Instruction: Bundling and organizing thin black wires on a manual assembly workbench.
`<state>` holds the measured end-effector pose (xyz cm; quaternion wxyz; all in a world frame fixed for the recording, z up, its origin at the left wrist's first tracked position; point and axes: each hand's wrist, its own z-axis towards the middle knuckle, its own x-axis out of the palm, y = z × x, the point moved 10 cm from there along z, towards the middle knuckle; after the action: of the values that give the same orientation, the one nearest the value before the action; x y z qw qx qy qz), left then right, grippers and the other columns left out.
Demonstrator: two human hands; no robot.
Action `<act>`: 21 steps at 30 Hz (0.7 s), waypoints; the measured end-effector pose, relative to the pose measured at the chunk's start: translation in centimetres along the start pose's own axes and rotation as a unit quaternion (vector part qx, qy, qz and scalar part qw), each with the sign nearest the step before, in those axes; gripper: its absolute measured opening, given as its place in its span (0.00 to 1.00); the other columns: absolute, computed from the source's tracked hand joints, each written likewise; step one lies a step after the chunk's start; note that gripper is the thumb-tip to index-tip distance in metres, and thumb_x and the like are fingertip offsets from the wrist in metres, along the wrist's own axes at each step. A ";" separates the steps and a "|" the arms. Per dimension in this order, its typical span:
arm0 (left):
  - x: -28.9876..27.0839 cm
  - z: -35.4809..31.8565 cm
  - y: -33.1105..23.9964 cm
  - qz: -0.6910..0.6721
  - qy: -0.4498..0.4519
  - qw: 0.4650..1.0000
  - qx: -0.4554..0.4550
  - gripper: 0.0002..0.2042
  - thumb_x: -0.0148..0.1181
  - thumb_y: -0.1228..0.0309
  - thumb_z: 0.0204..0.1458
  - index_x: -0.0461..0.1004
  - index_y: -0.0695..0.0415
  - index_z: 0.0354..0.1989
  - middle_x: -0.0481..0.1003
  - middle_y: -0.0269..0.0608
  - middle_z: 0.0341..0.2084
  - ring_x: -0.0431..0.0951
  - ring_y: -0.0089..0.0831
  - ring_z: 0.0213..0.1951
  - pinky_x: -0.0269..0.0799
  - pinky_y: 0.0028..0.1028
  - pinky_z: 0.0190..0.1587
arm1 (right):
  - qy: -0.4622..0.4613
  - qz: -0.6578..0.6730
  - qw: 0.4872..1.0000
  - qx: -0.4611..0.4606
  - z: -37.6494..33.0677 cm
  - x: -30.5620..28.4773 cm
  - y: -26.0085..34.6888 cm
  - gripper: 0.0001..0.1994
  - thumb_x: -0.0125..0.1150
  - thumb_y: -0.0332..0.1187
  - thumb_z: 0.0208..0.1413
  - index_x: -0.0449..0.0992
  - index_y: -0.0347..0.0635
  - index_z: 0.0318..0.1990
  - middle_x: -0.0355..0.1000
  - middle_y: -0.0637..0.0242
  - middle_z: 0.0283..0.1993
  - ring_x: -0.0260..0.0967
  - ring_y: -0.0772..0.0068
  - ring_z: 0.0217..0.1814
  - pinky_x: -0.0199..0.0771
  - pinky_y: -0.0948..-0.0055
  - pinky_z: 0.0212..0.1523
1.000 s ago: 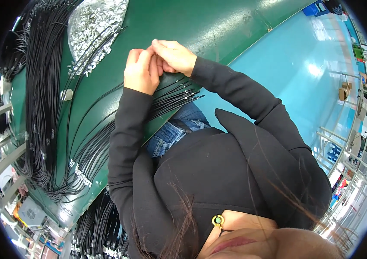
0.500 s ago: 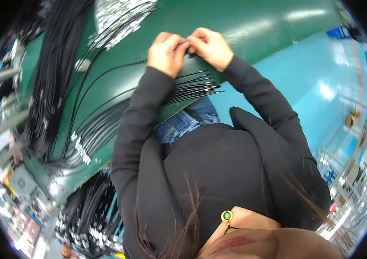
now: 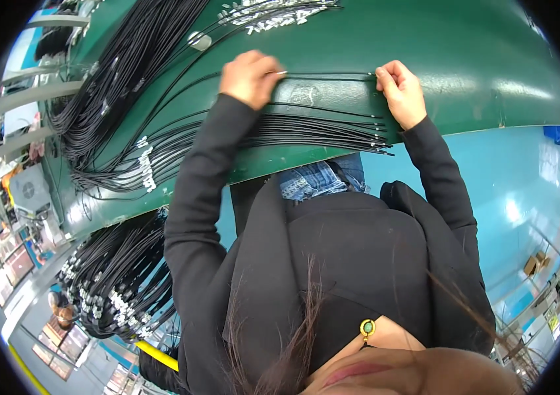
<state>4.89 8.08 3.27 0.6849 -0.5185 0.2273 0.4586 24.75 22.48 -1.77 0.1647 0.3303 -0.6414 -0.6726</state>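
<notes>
Two thin black cables (image 3: pixel 329 77) stretch nearly parallel across the green table between my hands. My right hand (image 3: pixel 402 93) is closed in a pinch on their far right end, where a small pale tip shows. My left hand (image 3: pixel 248 79) has its fingers closed around the cables, and a small white piece (image 3: pixel 284 72) sticks out at its fingertips. Nearer to me, a row of black cables (image 3: pixel 319 133) with pale ends lies along the table's front edge, passing beneath my left forearm.
White connectors (image 3: pixel 279 20) lie in a heap at the back. A thick bundle of black cables (image 3: pixel 128 62) covers the left side of the green table (image 3: pixel 451 39), near a small white round object (image 3: pixel 199 41). More cables with white connectors (image 3: pixel 122 276) hang below at left.
My hands were close together and are now far apart, the right one having moved right along the cables. The cables now lie stretched between them. The view has turned and shifted.
</notes>
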 end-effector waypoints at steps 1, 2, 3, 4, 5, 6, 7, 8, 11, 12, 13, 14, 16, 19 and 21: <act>-1.7 -1.5 1.7 0.049 -0.002 0.999 0.000 0.03 0.62 0.69 0.41 0.75 0.51 0.24 0.71 0.37 0.22 0.72 0.39 0.28 0.69 0.36 0.30 | -0.001 -0.012 1.000 -0.002 0.0 -0.2 -0.1 0.07 0.52 0.31 0.57 0.67 0.40 0.29 0.63 0.76 0.22 0.55 0.88 0.22 0.55 0.85 0.23; -3.4 -3.0 3.5 0.093 0.003 0.996 -0.002 0.02 0.62 0.69 0.41 0.75 0.51 0.24 0.72 0.36 0.22 0.72 0.38 0.28 0.69 0.36 0.31 | -0.002 -0.023 1.000 -0.004 0.0 -0.4 -0.2 0.07 0.52 0.31 0.57 0.67 0.40 0.29 0.63 0.76 0.22 0.55 0.88 0.22 0.55 0.85 0.24; -5.5 -4.6 5.5 0.110 -0.009 0.994 -0.027 0.02 0.62 0.69 0.41 0.76 0.50 0.23 0.73 0.35 0.24 0.72 0.37 0.29 0.69 0.35 0.32 | -0.005 -0.035 0.999 -0.003 -0.1 -0.6 -0.4 0.07 0.52 0.31 0.57 0.67 0.40 0.29 0.63 0.76 0.22 0.55 0.88 0.22 0.56 0.84 0.24; -7.2 -6.3 7.6 0.122 -0.006 0.991 -0.060 0.02 0.63 0.69 0.40 0.76 0.50 0.22 0.73 0.34 0.25 0.72 0.37 0.29 0.69 0.34 0.33 | -0.002 -0.033 0.999 -0.007 -0.1 -0.8 -0.3 0.07 0.52 0.31 0.57 0.67 0.40 0.29 0.63 0.76 0.22 0.55 0.88 0.22 0.56 0.84 0.24; -9.2 -7.9 9.1 0.163 -0.008 0.984 -0.075 0.02 0.64 0.69 0.40 0.77 0.50 0.22 0.74 0.33 0.25 0.73 0.36 0.30 0.69 0.33 0.33 | 0.001 -0.044 0.999 -0.005 -0.2 -0.9 -0.4 0.07 0.52 0.31 0.57 0.67 0.40 0.29 0.63 0.76 0.22 0.55 0.88 0.22 0.56 0.84 0.24; -10.6 -9.4 10.7 0.200 0.011 0.974 -0.102 0.02 0.64 0.69 0.39 0.77 0.50 0.22 0.74 0.33 0.26 0.73 0.35 0.30 0.69 0.32 0.34 | 0.003 -0.056 0.998 -0.002 -0.3 -1.1 -0.5 0.07 0.52 0.31 0.57 0.67 0.39 0.29 0.63 0.76 0.22 0.56 0.87 0.22 0.56 0.84 0.24; -12.2 -10.9 11.6 0.226 0.001 0.967 -0.118 0.02 0.64 0.70 0.39 0.77 0.50 0.23 0.74 0.33 0.25 0.73 0.35 0.30 0.70 0.32 0.34 | -0.002 -0.072 0.997 0.011 -0.4 -1.4 -0.6 0.07 0.52 0.31 0.57 0.67 0.39 0.28 0.63 0.75 0.21 0.56 0.87 0.22 0.57 0.84 0.25; -13.2 -12.3 12.8 0.249 0.014 0.956 -0.153 0.03 0.64 0.70 0.39 0.78 0.51 0.24 0.74 0.34 0.25 0.74 0.35 0.30 0.70 0.32 0.34 | 0.007 -0.066 0.998 0.000 -0.5 -1.4 -0.3 0.07 0.52 0.31 0.57 0.67 0.39 0.28 0.63 0.75 0.21 0.56 0.87 0.22 0.57 0.84 0.25; -15.7 -15.3 14.4 0.223 -0.005 0.954 -0.200 0.03 0.64 0.70 0.40 0.78 0.53 0.25 0.74 0.36 0.25 0.74 0.35 0.30 0.70 0.31 0.34 | 0.008 -0.107 0.994 0.010 -1.0 -1.7 -0.1 0.08 0.52 0.31 0.57 0.66 0.39 0.28 0.63 0.74 0.21 0.57 0.86 0.23 0.58 0.82 0.24; -16.1 -16.3 15.2 0.200 -0.003 0.951 -0.237 0.03 0.64 0.71 0.40 0.78 0.53 0.25 0.74 0.37 0.26 0.74 0.35 0.30 0.70 0.31 0.35 | 0.012 -0.105 0.994 0.007 -1.1 -1.7 0.1 0.08 0.52 0.31 0.57 0.66 0.39 0.28 0.63 0.74 0.21 0.57 0.86 0.23 0.58 0.82 0.24; -16.5 -16.8 15.0 0.212 -0.009 0.950 -0.228 0.03 0.64 0.71 0.40 0.78 0.53 0.25 0.74 0.37 0.26 0.74 0.35 0.30 0.70 0.31 0.35 | 0.012 -0.132 0.991 0.001 -1.3 -1.8 0.3 0.08 0.52 0.31 0.56 0.66 0.38 0.28 0.63 0.73 0.20 0.57 0.85 0.22 0.58 0.81 0.24; -16.8 -17.5 15.4 0.205 -0.007 0.946 -0.249 0.03 0.63 0.71 0.40 0.78 0.54 0.25 0.74 0.38 0.26 0.74 0.36 0.30 0.70 0.31 0.35 | 0.013 -0.159 0.987 -0.004 -1.5 -1.8 0.5 0.07 0.52 0.30 0.56 0.66 0.38 0.28 0.63 0.73 0.20 0.58 0.84 0.22 0.58 0.81 0.24; -17.2 -18.5 16.0 0.181 -0.003 0.941 -0.287 0.03 0.63 0.72 0.41 0.78 0.55 0.26 0.73 0.39 0.26 0.74 0.37 0.31 0.70 0.32 0.36 | 0.013 -0.183 0.983 -0.010 -2.1 -2.0 0.8 0.07 0.52 0.30 0.56 0.66 0.38 0.28 0.63 0.72 0.20 0.58 0.84 0.22 0.59 0.80 0.24; -17.2 -17.7 15.1 0.217 0.040 0.940 -0.260 0.04 0.62 0.71 0.42 0.77 0.55 0.27 0.73 0.40 0.27 0.74 0.39 0.31 0.70 0.33 0.36 | 0.090 -0.315 0.942 -0.069 -3.2 -0.9 2.0 0.07 0.52 0.30 0.55 0.66 0.38 0.28 0.63 0.71 0.19 0.58 0.80 0.21 0.59 0.79 0.24; -16.6 -16.1 14.0 0.227 0.062 0.942 -0.240 0.04 0.61 0.71 0.43 0.77 0.54 0.28 0.73 0.40 0.27 0.74 0.40 0.31 0.70 0.34 0.35 | 0.149 -0.321 0.935 -0.039 -3.6 -0.9 1.5 0.06 0.52 0.29 0.55 0.67 0.38 0.29 0.64 0.70 0.20 0.59 0.79 0.22 0.59 0.79 0.24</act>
<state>-12.43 -12.64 3.52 0.4025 -0.6295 0.2638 0.6100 27.48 20.19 0.05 0.0466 0.6079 -0.4429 -0.6573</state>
